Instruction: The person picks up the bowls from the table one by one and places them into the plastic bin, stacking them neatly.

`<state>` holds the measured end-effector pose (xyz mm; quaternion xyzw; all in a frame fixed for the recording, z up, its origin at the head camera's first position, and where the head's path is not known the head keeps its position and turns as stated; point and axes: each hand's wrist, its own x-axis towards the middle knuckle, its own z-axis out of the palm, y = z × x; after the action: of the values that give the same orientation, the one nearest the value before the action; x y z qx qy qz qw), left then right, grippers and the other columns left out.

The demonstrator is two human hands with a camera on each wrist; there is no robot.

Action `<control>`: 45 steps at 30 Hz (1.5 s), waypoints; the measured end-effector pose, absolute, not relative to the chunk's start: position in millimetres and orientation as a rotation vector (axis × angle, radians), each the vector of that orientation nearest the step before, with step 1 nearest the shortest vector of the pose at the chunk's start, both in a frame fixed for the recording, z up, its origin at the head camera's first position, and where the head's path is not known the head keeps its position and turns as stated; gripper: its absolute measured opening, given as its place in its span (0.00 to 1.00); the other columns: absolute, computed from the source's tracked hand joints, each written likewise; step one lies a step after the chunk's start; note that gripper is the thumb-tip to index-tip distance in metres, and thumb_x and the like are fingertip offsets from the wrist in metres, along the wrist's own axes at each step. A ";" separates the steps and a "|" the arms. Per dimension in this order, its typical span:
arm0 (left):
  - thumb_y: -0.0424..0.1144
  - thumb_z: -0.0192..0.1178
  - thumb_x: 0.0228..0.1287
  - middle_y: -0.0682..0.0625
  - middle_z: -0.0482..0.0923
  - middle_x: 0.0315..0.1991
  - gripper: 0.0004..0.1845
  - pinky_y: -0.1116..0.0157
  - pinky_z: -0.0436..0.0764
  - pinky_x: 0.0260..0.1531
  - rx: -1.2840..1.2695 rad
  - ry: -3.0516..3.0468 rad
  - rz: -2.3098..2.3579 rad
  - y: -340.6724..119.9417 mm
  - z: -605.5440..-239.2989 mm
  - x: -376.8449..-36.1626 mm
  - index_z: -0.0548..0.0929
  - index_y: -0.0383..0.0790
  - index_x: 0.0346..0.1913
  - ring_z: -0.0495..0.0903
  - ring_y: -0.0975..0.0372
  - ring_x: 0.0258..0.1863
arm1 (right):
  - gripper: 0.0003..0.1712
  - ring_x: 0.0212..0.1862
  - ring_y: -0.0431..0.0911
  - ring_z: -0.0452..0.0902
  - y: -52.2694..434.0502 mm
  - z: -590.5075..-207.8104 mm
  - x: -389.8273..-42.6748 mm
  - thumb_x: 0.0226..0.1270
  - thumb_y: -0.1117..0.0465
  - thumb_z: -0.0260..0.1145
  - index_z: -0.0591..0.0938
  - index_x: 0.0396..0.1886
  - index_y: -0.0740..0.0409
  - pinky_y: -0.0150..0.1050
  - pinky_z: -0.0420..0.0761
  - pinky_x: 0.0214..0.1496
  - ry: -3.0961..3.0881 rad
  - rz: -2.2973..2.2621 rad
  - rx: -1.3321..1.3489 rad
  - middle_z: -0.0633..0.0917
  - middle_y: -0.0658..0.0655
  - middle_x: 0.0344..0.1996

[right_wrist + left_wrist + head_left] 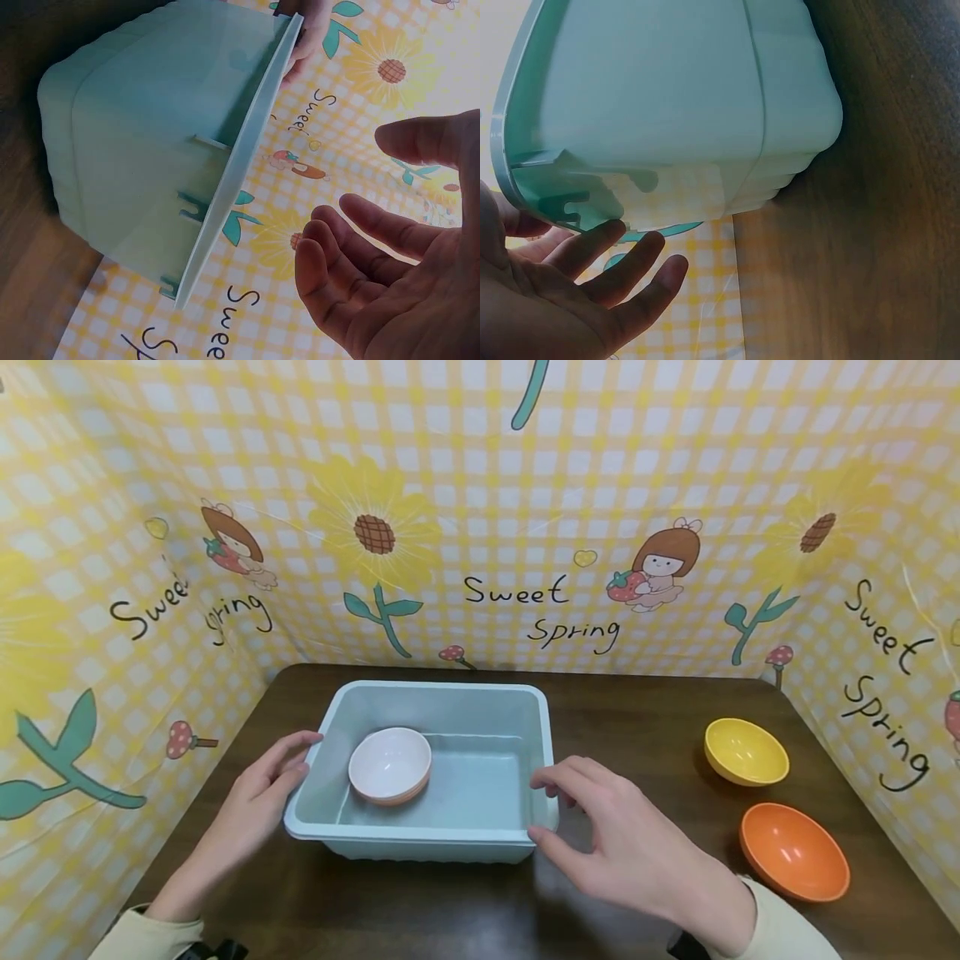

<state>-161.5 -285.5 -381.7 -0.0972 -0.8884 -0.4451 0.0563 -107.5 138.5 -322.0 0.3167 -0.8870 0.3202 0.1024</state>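
Observation:
A pale teal plastic tub [450,843] stands on the dark wooden table [645,718]. Inside it, at the left, sits a white bowl [390,764] with a peach-coloured edge showing under it. My left hand [288,760] lies against the tub's left side with fingers straight; the left wrist view shows the left hand [607,262] open just under the tub's [675,97] rim. My right hand [570,802] hovers at the tub's near right corner, fingers spread. From the right wrist, the right hand [360,262] is open and apart from the tub [150,135].
A yellow bowl [746,752] and an orange bowl [795,852] sit on the table to the right of the tub. Yellow checked printed panels [480,527] wall in the table at the back and both sides.

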 end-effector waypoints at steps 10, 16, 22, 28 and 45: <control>0.39 0.47 0.86 0.33 0.74 0.70 0.21 0.73 0.77 0.43 -0.294 -2.701 -1.342 -286.7 -382.0 -162.2 0.71 0.41 0.75 0.75 0.51 0.67 | 0.20 0.43 0.35 0.76 155.8 -330.4 -97.2 0.63 0.61 0.79 0.84 0.53 0.46 0.36 0.81 0.44 -2.499 0.983 0.910 0.82 0.38 0.46; 0.40 0.48 0.86 0.35 0.76 0.69 0.21 0.73 0.77 0.43 -0.302 -2.695 -1.349 -285.9 -383.4 -162.5 0.72 0.42 0.74 0.74 0.71 0.63 | 0.25 0.42 0.35 0.75 172.2 -337.1 -90.4 0.59 0.62 0.81 0.82 0.55 0.44 0.34 0.80 0.43 -2.475 0.943 0.852 0.80 0.36 0.44; 0.39 0.47 0.87 0.34 0.74 0.70 0.21 0.73 0.77 0.44 -0.317 -2.688 -1.369 -283.9 -382.8 -163.6 0.71 0.40 0.75 0.74 0.52 0.67 | 0.30 0.41 0.36 0.75 197.1 -339.2 -88.7 0.52 0.66 0.83 0.83 0.55 0.48 0.27 0.75 0.43 -2.412 0.854 0.760 0.81 0.38 0.43; 0.39 0.47 0.86 0.33 0.74 0.70 0.21 0.73 0.78 0.43 -0.313 -2.692 -1.375 -285.0 -383.5 -164.1 0.71 0.40 0.75 0.75 0.54 0.67 | 0.31 0.39 0.37 0.75 219.5 -345.9 -83.9 0.49 0.66 0.84 0.83 0.54 0.47 0.25 0.72 0.45 -2.443 0.783 0.615 0.81 0.38 0.42; 0.38 0.48 0.86 0.34 0.77 0.68 0.20 0.76 0.75 0.44 -0.332 -2.641 -1.375 -285.9 -387.0 -162.4 0.73 0.41 0.73 0.71 0.83 0.59 | 0.32 0.39 0.34 0.72 265.6 -365.4 -79.0 0.50 0.58 0.87 0.84 0.56 0.46 0.24 0.69 0.41 -2.557 0.680 0.306 0.81 0.42 0.41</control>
<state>-162.4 -285.9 -387.0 -0.1107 -0.8792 -0.4577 0.0728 -79.0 265.6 -365.4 0.1117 -0.9327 0.2481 0.2369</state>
